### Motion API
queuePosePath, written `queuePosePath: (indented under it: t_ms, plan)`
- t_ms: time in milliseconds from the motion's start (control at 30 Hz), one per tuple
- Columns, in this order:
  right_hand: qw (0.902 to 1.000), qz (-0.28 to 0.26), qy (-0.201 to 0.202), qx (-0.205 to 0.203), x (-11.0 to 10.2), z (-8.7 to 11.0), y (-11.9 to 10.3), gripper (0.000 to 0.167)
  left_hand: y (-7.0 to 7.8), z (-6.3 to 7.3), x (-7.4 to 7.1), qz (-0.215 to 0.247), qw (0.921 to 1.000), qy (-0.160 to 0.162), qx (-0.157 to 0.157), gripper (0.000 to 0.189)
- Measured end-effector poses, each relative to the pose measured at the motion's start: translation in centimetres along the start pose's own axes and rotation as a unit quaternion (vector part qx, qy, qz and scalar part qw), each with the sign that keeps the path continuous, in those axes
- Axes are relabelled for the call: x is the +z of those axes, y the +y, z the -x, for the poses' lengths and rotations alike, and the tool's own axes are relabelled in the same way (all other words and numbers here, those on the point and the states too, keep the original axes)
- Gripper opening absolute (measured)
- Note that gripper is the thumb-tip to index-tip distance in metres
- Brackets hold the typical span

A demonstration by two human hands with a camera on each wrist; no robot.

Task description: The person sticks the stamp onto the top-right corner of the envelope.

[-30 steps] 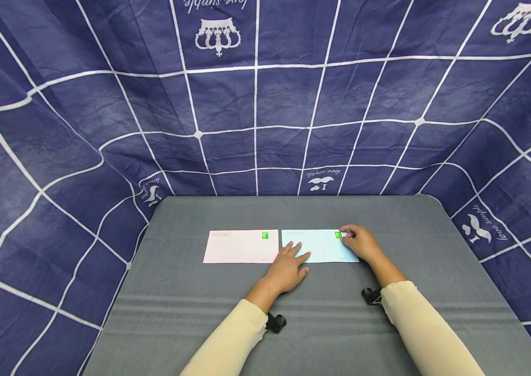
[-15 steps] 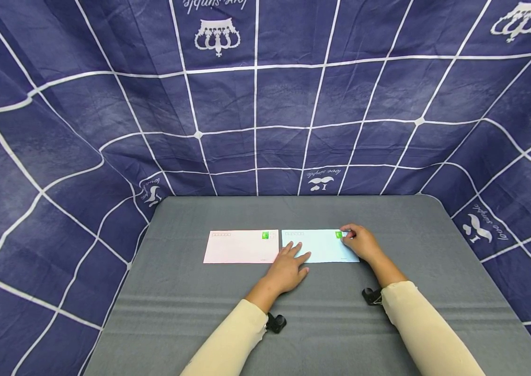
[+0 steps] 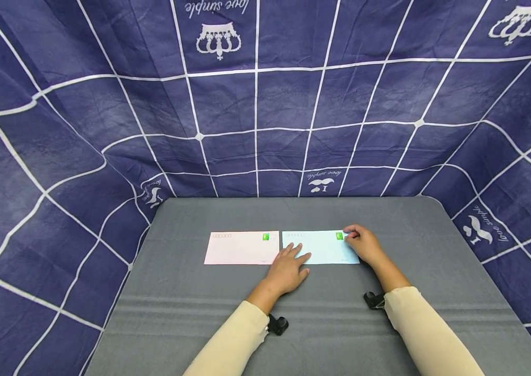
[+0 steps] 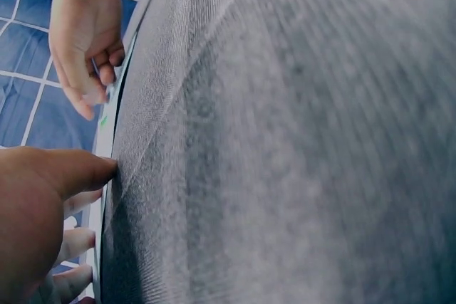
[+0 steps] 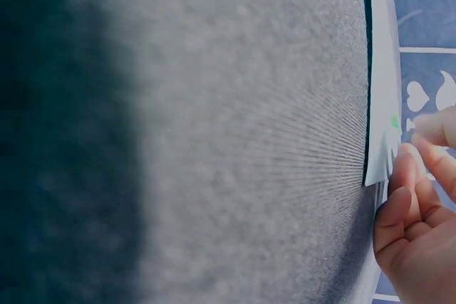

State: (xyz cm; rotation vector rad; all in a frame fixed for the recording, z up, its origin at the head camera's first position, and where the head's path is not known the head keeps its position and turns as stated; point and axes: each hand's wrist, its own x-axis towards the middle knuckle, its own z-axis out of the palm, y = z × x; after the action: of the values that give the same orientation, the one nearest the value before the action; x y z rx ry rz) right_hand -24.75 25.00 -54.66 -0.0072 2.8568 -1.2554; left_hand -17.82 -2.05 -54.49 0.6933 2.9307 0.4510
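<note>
A pink envelope with a green stamp lies left of a light blue envelope. My left hand rests with spread fingers on the blue envelope's lower left, near the gap between the two. At the blue envelope's upper right corner sits another green stamp, fully visible. Just right of this stamp is my right hand, its index finger and thumb bent and apart, fingertips over the corner. In the right wrist view the hand's other fingers curl loosely by the envelope's end.
A grey cloth covers the table, with low creases across it. Dark blue fabric with white grid lines hangs behind and on both sides. Black wrist cameras are strapped at both cuffs.
My right hand has slid slightly to the right, off the green stamp, which stays in place on the blue envelope. The left hand has kept its place. The head view has shifted slightly.
</note>
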Motion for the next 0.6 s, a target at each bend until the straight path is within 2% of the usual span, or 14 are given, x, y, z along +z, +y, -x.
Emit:
queuePosePath:
  t_ms: [233, 400, 600]
  plan:
    - [0.9989, -0.04, 0.025, -0.006, 0.0, 0.4, -0.3, 0.018, 0.2, -0.3, 0.3, -0.007, 0.9989, 0.046, 0.0, 0.047]
    - [0.9977, -0.054, 0.039, -0.012, -0.1, 0.7, -0.9, 0.017, 0.3, -0.6, 0.4, -0.006, 0.9976, 0.068, -0.01, 0.042]
    - [0.9974, -0.057, 0.044, -0.005, -0.4, 1.2, -1.4, 0.016, 0.3, -0.7, 0.4, -0.005, 0.9963, 0.085, -0.002, 0.037]
